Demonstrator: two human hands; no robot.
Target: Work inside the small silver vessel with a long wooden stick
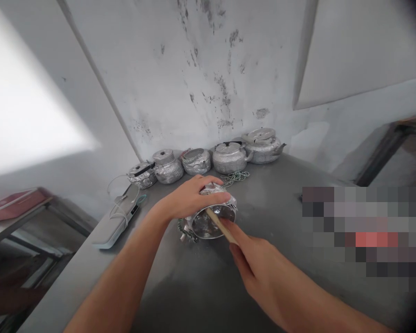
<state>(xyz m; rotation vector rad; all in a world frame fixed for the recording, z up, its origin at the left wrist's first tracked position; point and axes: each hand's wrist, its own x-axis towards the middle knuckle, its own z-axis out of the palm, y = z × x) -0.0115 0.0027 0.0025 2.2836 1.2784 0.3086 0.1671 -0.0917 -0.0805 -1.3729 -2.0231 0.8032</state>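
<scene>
A small silver kettle point(198, 225) lies tilted on the grey table with its round opening toward me. My left hand point(197, 196) grips its upper side, thumb and fingers wrapped over the crinkled metal. Between the fingers of my right hand point(251, 256) is a light wooden stick point(222, 226), which reaches into the opening; its far end is inside the kettle and I cannot make out its tip. A dark green cord point(187, 231) hangs at the kettle's left side.
Along the wall stand several silver kettles point(229, 159). A patterned cord point(236, 178) lies before them. At the table's point(180, 286) left edge is a pale flat case point(116, 224) with a white cable. A pink tray point(15, 203) sits on a side rack. The right side is pixelated.
</scene>
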